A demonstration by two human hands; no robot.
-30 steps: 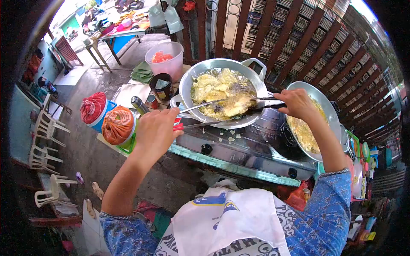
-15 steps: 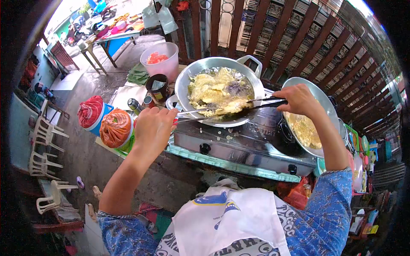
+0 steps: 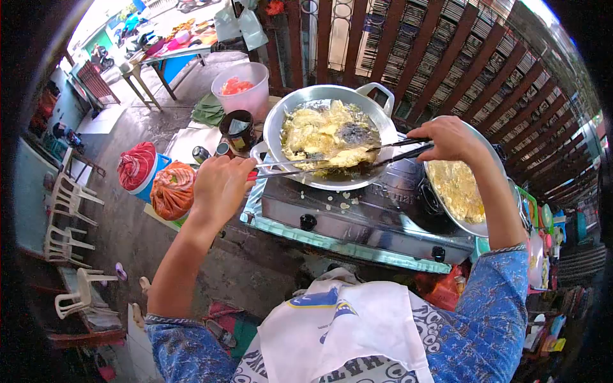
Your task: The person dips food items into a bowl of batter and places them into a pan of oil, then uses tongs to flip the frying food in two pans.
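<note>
My left hand [image 3: 220,188] is closed on a long, thin metal cooking utensil with a red handle, reaching over the near rim of the wok. My right hand [image 3: 452,142] grips a dark-handled cooking utensil [image 3: 414,153] that slants in from the right. Both utensils come together at a piece of battered food [image 3: 348,157] near the front of the oil; their exact tips are hard to make out. Several pale yellow fried pieces [image 3: 316,131] bubble in the large silver wok [image 3: 276,121], which stands on the left side of a metal gas stove [image 3: 357,217].
Right of the wok, a second pan [image 3: 495,167] holds more frying food [image 3: 452,185]. To the left stand a pinkish bucket [image 3: 246,99], a dark can [image 3: 237,131] and two bagged tubs, one with orange contents [image 3: 171,190]. A slatted fence [image 3: 434,64] rises behind.
My left hand has drawn back slightly to the left, and its utensil has shifted with it. The food piece between the utensils sits a little differently. My right hand has barely moved.
</note>
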